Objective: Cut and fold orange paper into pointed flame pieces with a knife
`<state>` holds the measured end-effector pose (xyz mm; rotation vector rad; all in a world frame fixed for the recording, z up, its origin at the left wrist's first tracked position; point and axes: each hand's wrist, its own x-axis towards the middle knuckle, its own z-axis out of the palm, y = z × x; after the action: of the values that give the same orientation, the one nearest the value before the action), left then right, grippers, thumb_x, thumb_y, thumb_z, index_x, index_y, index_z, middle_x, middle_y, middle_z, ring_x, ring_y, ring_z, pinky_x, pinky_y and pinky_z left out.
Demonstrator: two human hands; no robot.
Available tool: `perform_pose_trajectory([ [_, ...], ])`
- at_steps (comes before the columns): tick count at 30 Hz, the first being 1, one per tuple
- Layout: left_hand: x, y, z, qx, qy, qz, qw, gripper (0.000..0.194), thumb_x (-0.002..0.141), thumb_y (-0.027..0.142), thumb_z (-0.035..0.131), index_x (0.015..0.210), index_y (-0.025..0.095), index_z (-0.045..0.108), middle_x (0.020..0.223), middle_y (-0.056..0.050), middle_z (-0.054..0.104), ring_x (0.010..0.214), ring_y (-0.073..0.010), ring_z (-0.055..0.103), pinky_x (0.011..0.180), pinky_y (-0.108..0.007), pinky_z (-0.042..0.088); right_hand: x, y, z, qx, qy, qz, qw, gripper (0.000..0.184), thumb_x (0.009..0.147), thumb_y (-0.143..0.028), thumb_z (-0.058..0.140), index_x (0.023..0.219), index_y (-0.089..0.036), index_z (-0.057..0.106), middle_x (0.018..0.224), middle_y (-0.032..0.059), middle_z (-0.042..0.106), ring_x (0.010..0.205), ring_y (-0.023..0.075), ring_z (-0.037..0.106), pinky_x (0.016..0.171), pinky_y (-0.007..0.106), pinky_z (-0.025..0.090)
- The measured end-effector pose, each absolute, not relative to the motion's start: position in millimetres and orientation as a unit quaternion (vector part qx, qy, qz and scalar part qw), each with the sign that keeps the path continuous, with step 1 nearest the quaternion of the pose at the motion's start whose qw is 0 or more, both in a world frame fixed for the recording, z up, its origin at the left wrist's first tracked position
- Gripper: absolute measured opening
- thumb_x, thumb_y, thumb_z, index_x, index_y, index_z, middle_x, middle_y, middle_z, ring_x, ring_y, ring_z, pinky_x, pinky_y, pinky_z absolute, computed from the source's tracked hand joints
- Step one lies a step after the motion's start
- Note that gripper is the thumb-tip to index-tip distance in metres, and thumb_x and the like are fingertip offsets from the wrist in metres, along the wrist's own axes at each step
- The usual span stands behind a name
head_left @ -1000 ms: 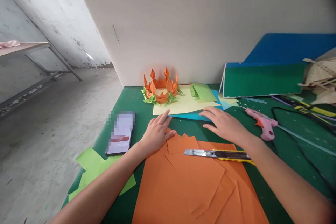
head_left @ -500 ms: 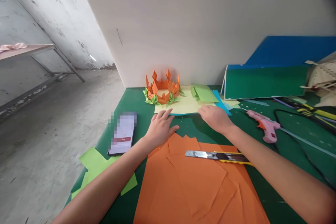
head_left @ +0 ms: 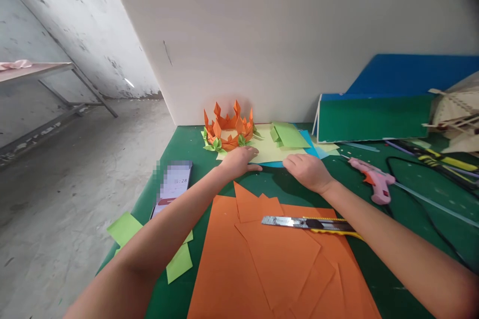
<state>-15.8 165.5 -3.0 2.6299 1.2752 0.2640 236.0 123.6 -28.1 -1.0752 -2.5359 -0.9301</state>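
Note:
My left hand (head_left: 239, 162) lies on the front edge of a pale yellow sheet (head_left: 262, 148), its fingers stretched out and thumb apart. Just behind its fingertips stands an orange folded-paper crown (head_left: 228, 132) with green paper leaves around its base. My right hand (head_left: 309, 172) has its fingers curled onto the front edge of a blue sheet (head_left: 275, 164) that lies beneath the yellow one. Behind that hand, a folded light green paper (head_left: 291, 135) rests on the yellow sheet. The undersides of my right fingers are hidden.
Orange sheets (head_left: 277, 264) lie close to me, with a yellow box cutter (head_left: 310, 223) across them, blade out. A phone (head_left: 174, 182) and green paper pieces (head_left: 179, 261) are at left. A pink glue gun (head_left: 374, 179) lies right. A white board (head_left: 243, 40) stands behind.
My left hand has moved forward and right, closer to the crown. More of the blue sheet's front edge shows between my hands. My right hand stays almost in place.

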Motion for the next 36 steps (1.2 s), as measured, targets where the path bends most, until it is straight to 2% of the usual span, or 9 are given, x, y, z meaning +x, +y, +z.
perform_pose_trajectory([
  [5, -23, 177, -2, 0.893, 0.425, 0.081, 0.123, 0.056, 0.087, 0.061, 0.056, 0.126, 0.021, 0.056, 0.131, -0.007, 0.062, 0.117, -0.0251, 0.060, 0.090, -0.030, 0.048, 241, 127, -27, -0.379, -0.862, -0.313, 0.126, 0.023, 0.093, -0.007, 0.045, 0.084, -0.015, 0.064, 0.095, 0.0112, 0.070, 0.081, 0.0198, 0.058, 0.066, 0.030, 0.033],
  [8, -20, 177, -5, 0.884, 0.445, 0.090, 0.115, 0.061, 0.090, 0.063, 0.049, 0.132, 0.019, 0.052, 0.132, -0.010, 0.060, 0.117, -0.0261, 0.060, 0.090, -0.031, 0.049, 241, 129, -26, -0.376, -0.867, -0.306, 0.119, 0.026, 0.093, -0.006, 0.044, 0.079, -0.015, 0.064, 0.083, 0.0097, 0.068, 0.076, 0.0206, 0.057, 0.065, 0.031, 0.033],
  [12, -11, 180, -7, 0.886, 0.447, 0.088, 0.088, 0.048, 0.089, 0.041, 0.061, 0.131, 0.019, 0.054, 0.135, -0.009, 0.058, 0.119, -0.0242, 0.059, 0.095, -0.029, 0.047, 238, 126, -30, -0.360, -0.884, -0.282, 0.098, 0.025, 0.093, -0.008, 0.045, 0.083, -0.016, 0.066, 0.074, 0.0066, 0.067, 0.070, 0.0197, 0.057, 0.063, 0.031, 0.034],
  [16, -2, 188, -6, 0.880, 0.466, 0.081, 0.052, 0.028, 0.094, 0.020, 0.049, 0.120, 0.018, 0.061, 0.120, -0.009, 0.067, 0.108, -0.0230, 0.064, 0.090, -0.029, 0.049, 240, 119, -35, -0.352, -0.896, -0.257, 0.087, 0.023, 0.090, -0.004, 0.047, 0.096, -0.014, 0.068, 0.086, 0.0096, 0.071, 0.077, 0.0202, 0.060, 0.064, 0.030, 0.036],
  [21, 0, 193, 0, 0.866, 0.495, 0.076, -0.003, 0.041, 0.093, 0.007, 0.040, 0.131, 0.015, 0.050, 0.097, -0.011, 0.071, 0.091, -0.0250, 0.069, 0.078, -0.032, 0.052, 242, 117, -32, -0.350, -0.901, -0.243, 0.081, 0.026, 0.089, -0.003, 0.050, 0.103, -0.013, 0.068, 0.094, 0.0112, 0.072, 0.083, 0.0217, 0.060, 0.067, 0.030, 0.038],
  [25, 4, 184, 2, 0.884, 0.462, 0.064, -0.038, 0.062, 0.087, -0.002, 0.043, 0.142, 0.026, 0.038, 0.128, -0.011, 0.060, 0.089, -0.0204, 0.069, 0.073, -0.030, 0.052, 240, 117, -27, -0.359, -0.896, -0.249, 0.084, 0.022, 0.091, -0.007, 0.049, 0.093, -0.014, 0.071, 0.080, 0.0094, 0.067, 0.076, 0.0224, 0.055, 0.063, 0.031, 0.034],
  [27, 8, 179, 1, 0.898, 0.435, 0.050, -0.054, 0.054, 0.087, 0.000, 0.045, 0.132, 0.029, 0.052, 0.144, -0.008, 0.046, 0.095, -0.0195, 0.067, 0.074, -0.029, 0.052, 239, 116, -27, -0.357, -0.894, -0.256, 0.091, 0.023, 0.093, -0.009, 0.049, 0.092, -0.014, 0.071, 0.077, 0.0089, 0.064, 0.074, 0.0219, 0.053, 0.061, 0.032, 0.033],
  [30, 16, 177, -3, 0.907, 0.412, 0.038, -0.082, 0.029, 0.092, 0.009, 0.045, 0.108, 0.020, 0.068, 0.151, -0.009, 0.038, 0.107, -0.0246, 0.061, 0.079, -0.034, 0.051, 242, 115, -27, -0.348, -0.891, -0.272, 0.105, 0.027, 0.095, -0.007, 0.046, 0.101, -0.014, 0.072, 0.078, 0.0081, 0.065, 0.072, 0.0201, 0.053, 0.061, 0.032, 0.033],
  [36, 29, 192, 2, 0.906, 0.404, 0.041, -0.120, 0.028, 0.091, 0.034, 0.060, 0.101, 0.010, 0.071, 0.133, -0.018, 0.053, 0.107, -0.0326, 0.056, 0.081, -0.041, 0.048, 249, 129, -11, -0.362, -0.872, -0.300, 0.137, 0.031, 0.097, -0.010, 0.042, 0.104, -0.015, 0.072, 0.085, 0.0086, 0.068, 0.073, 0.0188, 0.054, 0.066, 0.032, 0.036],
])
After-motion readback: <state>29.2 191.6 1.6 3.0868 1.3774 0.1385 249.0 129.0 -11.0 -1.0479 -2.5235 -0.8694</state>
